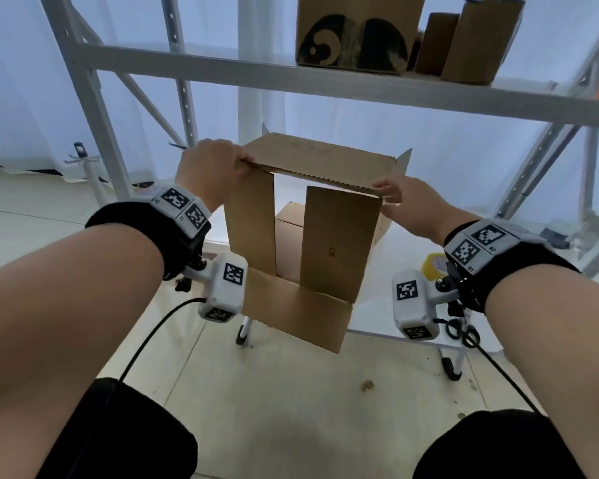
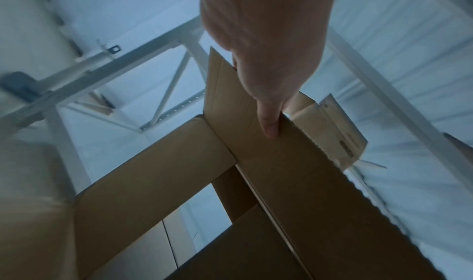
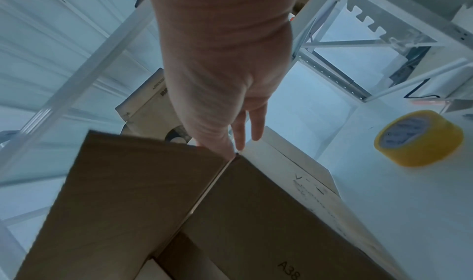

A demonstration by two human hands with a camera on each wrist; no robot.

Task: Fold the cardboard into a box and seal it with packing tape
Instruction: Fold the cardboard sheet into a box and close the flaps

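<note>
A brown cardboard box (image 1: pixel 332 250) is held in the air over the table's near edge, its open end turned toward me. Two side flaps fold inward across the opening with a gap between them; the top and bottom flaps stick out. My left hand (image 1: pixel 218 164) grips the top flap's left corner, thumb (image 2: pixel 268 122) on the near face, fingers hidden behind. My right hand (image 1: pixel 405 202) pinches the upper right corner, its fingers (image 3: pixel 256 122) reaching down the far side. A yellow-cored roll of packing tape (image 1: pixel 433 266) lies on the table right of the box (image 3: pixel 133 193).
The white table (image 1: pixel 395 243) stands on thin legs (image 1: pixel 453 368) over a pale tiled floor. Behind it rises a grey metal shelving rack (image 1: pixel 325 77) carrying several cardboard boxes (image 1: pixel 353 32). More racking and clutter stand at the right (image 1: pixel 595 216).
</note>
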